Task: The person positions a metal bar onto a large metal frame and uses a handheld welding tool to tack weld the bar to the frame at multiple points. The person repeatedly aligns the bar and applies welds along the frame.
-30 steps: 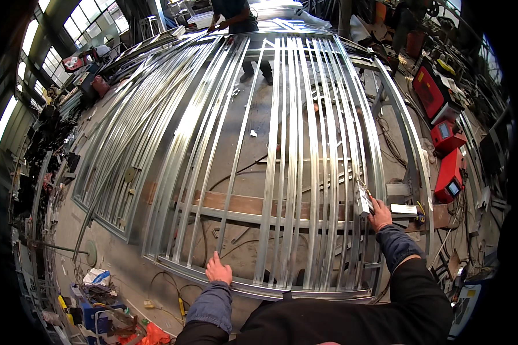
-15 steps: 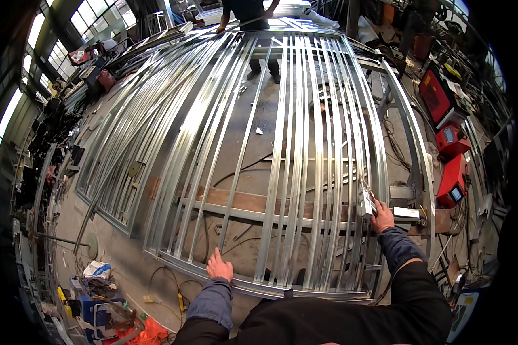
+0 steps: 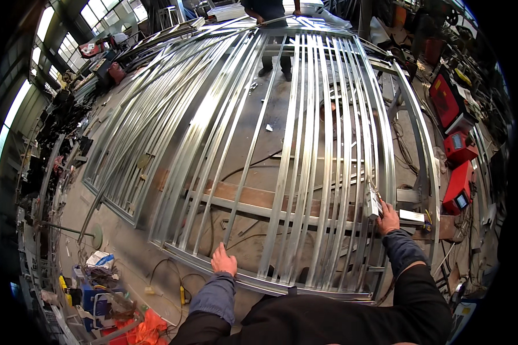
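A wide frame of shiny metal bars [image 3: 302, 195] spreads in front of me. My left hand [image 3: 224, 263] is at the near rail, thumb and index finger about the near end of a thin metal bar [image 3: 248, 158]; that end is partly hidden behind the fingers. Farther right, my right hand [image 3: 389, 218] has its fingers curled against the side of a silver boxy tool [image 3: 372, 205], which rests over the bars close to the frame's right side. A narrow, pointed part extends from the tool's far end. Its exact kind is unclear.
Across the frame, another person [image 3: 266, 12] stands with a hand on the far bars. Red machines [image 3: 458, 187] stand at right, near a white box [image 3: 411, 217]. Loose bars [image 3: 172, 86] lie at left. A blue case [image 3: 98, 299] and cables [image 3: 181, 287] are on the floor.
The whole view has shifted slightly, so the frame appears a little farther right. Both my hands keep about the same places on the work. The far person's hands have shifted slightly.
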A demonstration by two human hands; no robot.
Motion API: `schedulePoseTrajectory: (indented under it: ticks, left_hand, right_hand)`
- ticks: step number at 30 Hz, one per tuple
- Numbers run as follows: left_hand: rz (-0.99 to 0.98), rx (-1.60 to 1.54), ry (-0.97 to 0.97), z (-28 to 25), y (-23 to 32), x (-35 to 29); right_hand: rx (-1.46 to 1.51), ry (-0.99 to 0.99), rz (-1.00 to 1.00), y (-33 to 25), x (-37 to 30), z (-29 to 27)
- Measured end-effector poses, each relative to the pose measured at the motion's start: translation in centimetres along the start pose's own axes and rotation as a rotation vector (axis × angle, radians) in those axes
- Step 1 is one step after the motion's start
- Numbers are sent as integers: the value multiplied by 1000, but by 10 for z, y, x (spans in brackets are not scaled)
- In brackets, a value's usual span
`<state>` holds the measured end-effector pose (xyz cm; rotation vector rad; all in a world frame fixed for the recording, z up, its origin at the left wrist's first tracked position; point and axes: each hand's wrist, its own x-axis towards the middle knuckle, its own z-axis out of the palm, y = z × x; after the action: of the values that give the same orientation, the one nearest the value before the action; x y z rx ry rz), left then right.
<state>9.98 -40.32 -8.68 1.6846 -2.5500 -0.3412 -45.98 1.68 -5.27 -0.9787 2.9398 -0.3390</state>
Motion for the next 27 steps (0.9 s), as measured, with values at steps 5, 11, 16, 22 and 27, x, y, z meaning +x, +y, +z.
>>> schedulePoseTrajectory:
  ticks: [5, 11, 16, 22, 27]
  left_hand:
    - [18, -26, 25, -4, 2, 0]
    - [36, -169, 143, -4, -3, 0]
    - [-35, -343, 301, -1, -15, -13]
    - [-121, -582, 359, -3, -28, -31]
    - [-175, -597, 425, -10, -34, -21]
  right_hand:
    - [-2, 9, -3, 5, 1, 5]
    - [-2, -31, 17, 4, 3, 4]
    - [4, -45, 24, 2, 2, 1]
    - [-28, -1, -8, 1, 3, 2]
    - [-8, 0, -16, 2, 5, 0]
